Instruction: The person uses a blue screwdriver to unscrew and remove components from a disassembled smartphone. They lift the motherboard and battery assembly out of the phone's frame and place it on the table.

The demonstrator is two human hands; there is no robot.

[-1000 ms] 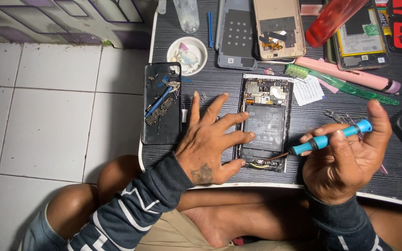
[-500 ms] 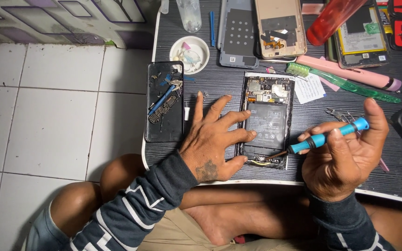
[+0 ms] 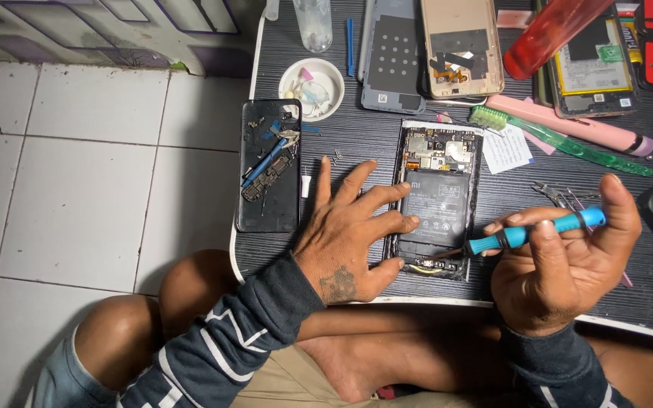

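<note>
An opened phone [image 3: 436, 162] lies back-up on the dark table [image 3: 357, 136], its battery and circuit board exposed. My left hand [image 3: 353, 230] rests flat beside it, fingers spread, with fingertips pressing on the phone's left edge and battery. My right hand [image 3: 561, 264] holds a blue-handled screwdriver [image 3: 534, 230], palm up, with the tip pointing at the phone's lower end near the bottom board.
Left of my hand lies a black phone cover [image 3: 268, 166] holding small parts and a tool. A white dish [image 3: 311, 87] with bits, two phone backs [image 3: 462, 45], a green toothbrush [image 3: 568, 140], a pink tool, a red bottle [image 3: 549, 34] and tweezers [image 3: 561, 198] stand around.
The view has shifted slightly; both hands keep nearly the same pose, the screwdriver tip staying at the phone's lower end.
</note>
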